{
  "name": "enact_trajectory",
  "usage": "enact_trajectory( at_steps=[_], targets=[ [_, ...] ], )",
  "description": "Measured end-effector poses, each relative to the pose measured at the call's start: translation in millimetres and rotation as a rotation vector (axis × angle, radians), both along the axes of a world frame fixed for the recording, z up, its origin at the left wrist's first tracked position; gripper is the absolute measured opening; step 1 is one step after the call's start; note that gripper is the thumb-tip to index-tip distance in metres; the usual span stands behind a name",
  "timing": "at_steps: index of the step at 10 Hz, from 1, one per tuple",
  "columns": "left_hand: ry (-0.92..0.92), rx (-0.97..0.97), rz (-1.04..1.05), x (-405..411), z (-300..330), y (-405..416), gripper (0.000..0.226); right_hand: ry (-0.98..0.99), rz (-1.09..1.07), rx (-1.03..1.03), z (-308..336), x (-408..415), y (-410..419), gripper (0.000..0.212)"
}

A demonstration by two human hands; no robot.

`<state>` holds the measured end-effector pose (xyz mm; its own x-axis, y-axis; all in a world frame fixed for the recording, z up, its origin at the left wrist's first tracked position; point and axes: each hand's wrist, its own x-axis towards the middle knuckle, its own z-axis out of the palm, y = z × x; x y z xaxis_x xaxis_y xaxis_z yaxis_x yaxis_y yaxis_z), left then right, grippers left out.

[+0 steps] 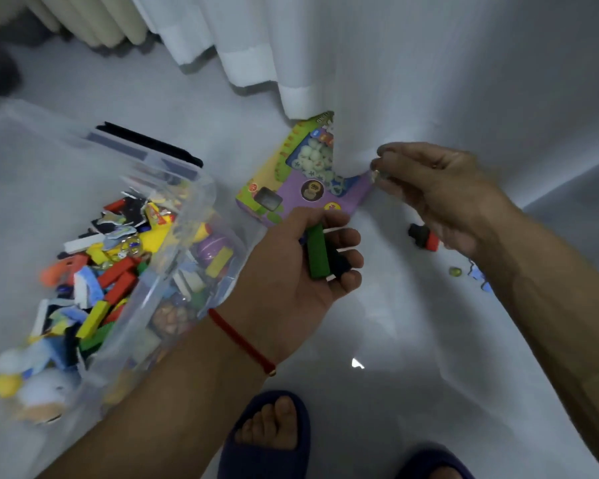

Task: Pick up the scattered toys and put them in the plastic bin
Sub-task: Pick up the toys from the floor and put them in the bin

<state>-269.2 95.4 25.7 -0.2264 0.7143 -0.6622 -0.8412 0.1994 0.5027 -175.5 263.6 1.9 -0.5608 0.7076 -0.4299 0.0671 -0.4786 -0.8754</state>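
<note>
A clear plastic bin (pixel 201 188) stands on the floor at the left, filled with several coloured blocks, puzzle pieces and soft toys. My left hand (pixel 291 271) is just right of the bin, palm up, shut on a green block (pixel 316 250) and a dark block beside it. My right hand (pixel 436 195) hovers higher at the right, fingertips pinched on a small marble (pixel 375 174). A colourful toy box (pixel 291 181) lies partly under the white curtain. A black and red toy (pixel 423 236), a green marble (pixel 455 271) and a blue puzzle piece (pixel 478 273) lie on the floor under my right arm.
A white curtain (pixel 360 63) hangs down to the floor behind the toy box. A radiator (pixel 94 19) is at the far left. My feet in dark blue slippers (pixel 267 440) stand at the bottom edge. The floor is glossy white tile.
</note>
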Motion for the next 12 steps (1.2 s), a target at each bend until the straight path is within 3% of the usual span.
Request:
enact_trajectory(
  at_steps=[1,2,3,4,5,6,7,8,10,11,12],
  targets=[
    [0.163,0.049,0.104,-26,65,-39,0.023,0.281,0.250,-0.040,55,-40,-39,0.031],
    [0.343,-0.025,0.339,-67,107,-84,0.025,0.468,0.507,-0.119,82,-93,-84,0.024],
    [0.385,-0.228,0.614,-100,98,-117,0.021,0.360,0.760,0.228,76,-140,-128,0.023],
    [0.289,-0.354,0.700,-110,78,-129,0.023,0.165,0.870,0.828,52,-167,-159,0.005],
    [0.407,-0.456,0.603,-100,66,-130,0.014,0.119,0.634,0.557,49,-153,-176,0.022],
    [0.881,-0.516,0.463,-83,62,-118,0.016,0.125,0.611,0.445,49,-120,-176,0.029],
    [1.041,-0.278,0.558,-61,64,-91,0.033,0.073,0.428,0.428,30,-73,-154,0.022],
    [1.157,-0.096,0.367,-21,54,-57,0.030,-0.203,0.306,0.530,-5,-22,-121,0.020],
    [1.150,-0.093,-0.271,42,-48,22,0.030,-0.863,0.181,0.770,-82,75,-44,0.027],
    [1.270,-0.143,-0.474,56,-99,57,0.037,-1.002,0.211,0.912,-106,98,-13,0.026],
    [1.407,-0.147,-0.649,63,-129,93,0.050,-0.976,0.336,1.038,-123,97,19,0.045]
  ],
)
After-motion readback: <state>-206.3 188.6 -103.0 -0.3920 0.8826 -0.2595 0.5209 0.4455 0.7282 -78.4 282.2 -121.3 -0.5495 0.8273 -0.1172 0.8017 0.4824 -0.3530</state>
